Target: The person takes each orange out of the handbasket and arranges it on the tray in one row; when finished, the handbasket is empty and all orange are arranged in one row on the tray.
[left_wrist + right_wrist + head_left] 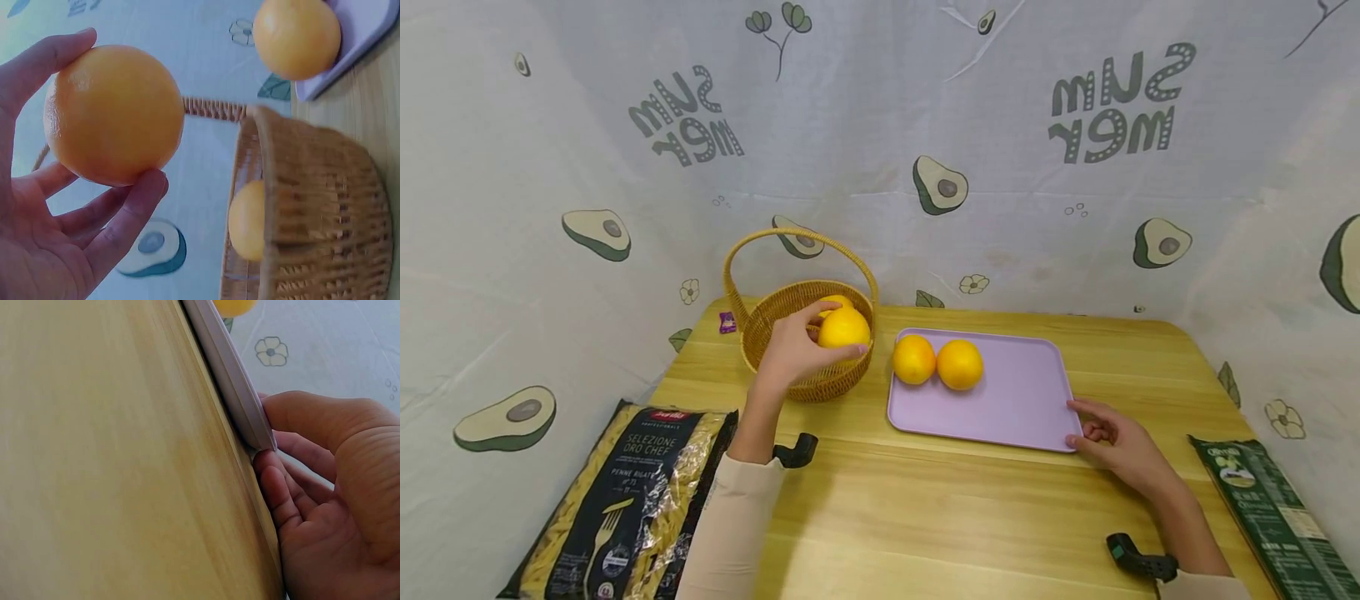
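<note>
My left hand (pixel 792 348) grips an orange (pixel 844 331) between thumb and fingers, just above the wicker basket (pixel 831 387). In the left wrist view that orange (pixel 119 115) is clear of the basket's rim. Another orange (pixel 247 220) lies inside the basket, partly hidden by its wall. Two more oranges, a left one (pixel 913 359) and a right one (pixel 959 364), sit side by side on the left part of the lilac tray (pixel 1022 392). At the tray's front right corner my right hand (pixel 1120 448) pinches the rim, thumb on top and fingertips against the underside.
A bag of penne pasta (pixel 625 500) lies at the left front. On the right edge is a green package (pixel 1273 500). A small purple wrapped item (pixel 727 322) lies left of the basket. The basket's tall handle (pixel 790 231) arches up. A printed curtain (pixel 880 125) hangs behind the table.
</note>
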Available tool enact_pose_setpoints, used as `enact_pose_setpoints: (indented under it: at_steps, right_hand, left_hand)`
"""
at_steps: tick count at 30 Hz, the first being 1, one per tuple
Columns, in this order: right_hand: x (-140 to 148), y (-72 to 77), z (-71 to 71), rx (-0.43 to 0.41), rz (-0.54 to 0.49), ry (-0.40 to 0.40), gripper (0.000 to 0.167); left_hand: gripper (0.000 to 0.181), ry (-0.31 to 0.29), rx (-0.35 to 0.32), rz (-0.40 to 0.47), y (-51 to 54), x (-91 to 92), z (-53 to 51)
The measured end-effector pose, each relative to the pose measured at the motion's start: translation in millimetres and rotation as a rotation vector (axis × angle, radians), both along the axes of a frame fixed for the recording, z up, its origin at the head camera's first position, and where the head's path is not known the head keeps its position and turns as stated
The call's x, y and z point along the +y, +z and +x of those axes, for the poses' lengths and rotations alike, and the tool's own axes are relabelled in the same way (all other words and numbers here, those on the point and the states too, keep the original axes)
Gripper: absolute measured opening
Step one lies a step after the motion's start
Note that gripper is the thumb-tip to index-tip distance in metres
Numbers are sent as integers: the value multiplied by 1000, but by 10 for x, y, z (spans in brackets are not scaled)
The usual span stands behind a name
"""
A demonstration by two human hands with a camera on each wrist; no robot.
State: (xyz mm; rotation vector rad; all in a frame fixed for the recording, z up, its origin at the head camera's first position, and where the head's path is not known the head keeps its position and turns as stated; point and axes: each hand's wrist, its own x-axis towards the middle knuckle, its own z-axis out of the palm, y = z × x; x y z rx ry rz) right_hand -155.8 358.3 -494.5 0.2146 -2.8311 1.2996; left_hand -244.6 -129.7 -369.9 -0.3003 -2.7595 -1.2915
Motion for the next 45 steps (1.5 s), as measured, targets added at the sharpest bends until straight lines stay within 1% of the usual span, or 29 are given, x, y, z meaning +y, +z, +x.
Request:
enact_pose_setpoints:
  at_steps: [5, 9, 12, 16, 19, 21, 23, 28, 34, 36, 39, 42, 45]
  right_hand:
    - [1, 14, 23, -5, -8, -1, 60]
    - [0, 20, 34, -16, -4, -7, 61]
    - [-5, 22, 39, -9, 1, -6, 60]
    - [-15, 16, 36, 14, -12, 4, 58]
    - [-23, 6, 33, 22, -26, 10, 58]
    - [-26, -2, 32, 20, -27, 9, 58]
    - [-29, -1, 33, 16, -23, 5, 59]
    - [-27, 11, 45, 14, -19, -4, 58]
    - [-11, 48, 69, 22, -27, 3, 58]
    - [-6, 55, 74, 27, -26, 2, 58]
    - [-8, 53, 76, 29, -30, -2, 58]
    - [-20, 47, 71, 23, -39, 5, 58]
    - [-30, 46, 61, 18, -41, 5, 57]
  left_hand:
    - [73, -100, -6, 25, -2, 296, 40]
    - [72, -172, -1, 58, -16, 603, 22]
    - [73, -202, 0, 61, -15, 862, -11]
    - [76, -234, -14, 27, -26, 1216, -53]
    - [76, -254, -19, 5, -68, 1464, -72]
    - [75, -256, -15, 4, -114, 1608, -81]
    - [74, -258, 4, 7, -173, 1737, -99]
    - [73, -236, 41, 3, -314, 1972, -148]
    - [74, -217, 2, -7, -449, 2178, -196]
    - [75, -206, -3, -32, -490, 2244, -207]
    - [75, -181, 19, -100, -553, 2327, -218]
    - [75, -145, 39, -182, -618, 2376, -229]
    - [75, -121, 42, -237, -673, 2396, -242]
